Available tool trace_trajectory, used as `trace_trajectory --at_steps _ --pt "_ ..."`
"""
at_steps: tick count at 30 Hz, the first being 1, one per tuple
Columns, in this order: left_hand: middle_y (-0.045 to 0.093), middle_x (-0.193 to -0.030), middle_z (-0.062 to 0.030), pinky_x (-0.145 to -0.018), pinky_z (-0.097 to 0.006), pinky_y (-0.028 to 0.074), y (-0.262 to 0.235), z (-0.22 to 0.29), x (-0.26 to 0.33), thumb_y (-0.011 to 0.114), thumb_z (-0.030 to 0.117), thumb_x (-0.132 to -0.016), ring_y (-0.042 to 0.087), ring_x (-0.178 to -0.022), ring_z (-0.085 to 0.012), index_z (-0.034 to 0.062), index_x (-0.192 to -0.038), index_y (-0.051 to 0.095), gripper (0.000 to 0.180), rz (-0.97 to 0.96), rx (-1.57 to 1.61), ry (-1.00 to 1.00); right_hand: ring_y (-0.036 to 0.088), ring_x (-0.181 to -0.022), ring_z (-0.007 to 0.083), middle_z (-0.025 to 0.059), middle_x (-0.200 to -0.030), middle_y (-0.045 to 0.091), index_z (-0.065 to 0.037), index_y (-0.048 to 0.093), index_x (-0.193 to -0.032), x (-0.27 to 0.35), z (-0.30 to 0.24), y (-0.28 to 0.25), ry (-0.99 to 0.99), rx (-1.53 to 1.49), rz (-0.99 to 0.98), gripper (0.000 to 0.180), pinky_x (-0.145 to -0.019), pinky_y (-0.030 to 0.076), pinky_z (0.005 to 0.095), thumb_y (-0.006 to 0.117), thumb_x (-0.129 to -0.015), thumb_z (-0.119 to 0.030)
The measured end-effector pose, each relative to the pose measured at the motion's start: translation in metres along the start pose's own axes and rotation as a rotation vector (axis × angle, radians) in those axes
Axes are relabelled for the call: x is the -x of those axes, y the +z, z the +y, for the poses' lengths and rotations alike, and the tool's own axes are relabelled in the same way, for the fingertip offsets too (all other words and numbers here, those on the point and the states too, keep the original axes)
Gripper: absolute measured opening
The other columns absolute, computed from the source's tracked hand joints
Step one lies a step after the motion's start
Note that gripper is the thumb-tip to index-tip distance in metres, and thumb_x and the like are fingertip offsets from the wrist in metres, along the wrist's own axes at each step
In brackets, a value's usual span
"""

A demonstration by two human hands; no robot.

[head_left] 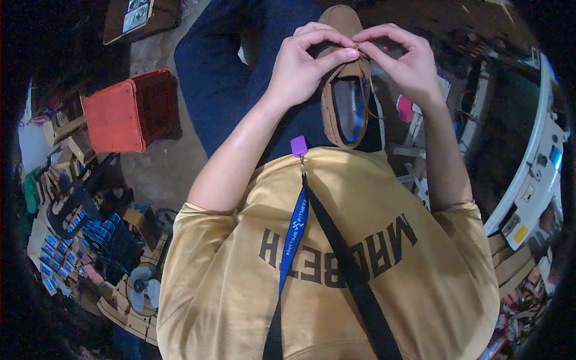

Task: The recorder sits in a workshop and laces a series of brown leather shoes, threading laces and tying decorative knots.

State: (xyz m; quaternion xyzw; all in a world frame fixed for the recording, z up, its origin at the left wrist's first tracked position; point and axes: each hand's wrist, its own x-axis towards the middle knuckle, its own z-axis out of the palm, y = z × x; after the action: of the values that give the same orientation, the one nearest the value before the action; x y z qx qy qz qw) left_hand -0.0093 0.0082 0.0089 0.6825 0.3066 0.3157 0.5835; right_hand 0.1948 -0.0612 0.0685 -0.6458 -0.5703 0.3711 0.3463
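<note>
On the person's lap a brown shoe [343, 90] lies toe away, and the left hand [303, 63] and right hand [403, 60] both pinch its lace at the tongue, apparently mid-tying, which seems to call for steady, even tension next.

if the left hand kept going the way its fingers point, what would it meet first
Most likely the right hand's fingertips: the left hand points across the brown shoe toward them, and they nearly touch already.
</note>
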Motion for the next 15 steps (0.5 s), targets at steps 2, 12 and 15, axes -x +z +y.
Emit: trace_trajectory --at_steps 2,12,15 --pt "0.073 -0.105 -0.0057 -0.101 -0.034 0.048 0.0 -0.001 0.001 0.083 0.017 -0.087 0.066 -0.107 -0.0171 0.0043 -0.098 0.079 0.017 0.006 -0.017 0.008 0.069 -0.098 0.0129 0.0053 -0.108 0.075 -0.005 0.078 -0.109 0.0 0.005 0.003 -0.113 0.08 0.018 0.019 -0.091 0.052 0.0277 0.076 -0.091 -0.007" --pt "0.077 -0.11 -0.0087 -0.107 -0.036 0.047 0.006 0.004 0.005 0.086 0.017 -0.084 0.064 -0.119 -0.0207 0.0091 -0.101 0.083 0.019 0.083 0.019 -0.053 0.068 -0.096 0.0166 0.0057 -0.106 0.072 -0.003 0.078 -0.104 0.019 -0.021 0.002 -0.419 0.472 0.194 0.02 -0.086 0.054 0.0299 0.076 -0.085 0.001" --pt "0.077 -0.107 -0.0082 -0.105 -0.035 0.048 0.008 0.002 0.005 0.086 0.017 -0.084 0.066 -0.115 -0.0197 0.0087 -0.1 0.083 0.019 0.095 0.005 -0.04 0.071 -0.087 0.0242 0.0076 -0.091 0.073 -0.006 0.077 -0.097 0.036 -0.034 0.004 -0.04 0.259 0.168 0.017 -0.081 0.057 0.0342 0.083 -0.083 -0.013"
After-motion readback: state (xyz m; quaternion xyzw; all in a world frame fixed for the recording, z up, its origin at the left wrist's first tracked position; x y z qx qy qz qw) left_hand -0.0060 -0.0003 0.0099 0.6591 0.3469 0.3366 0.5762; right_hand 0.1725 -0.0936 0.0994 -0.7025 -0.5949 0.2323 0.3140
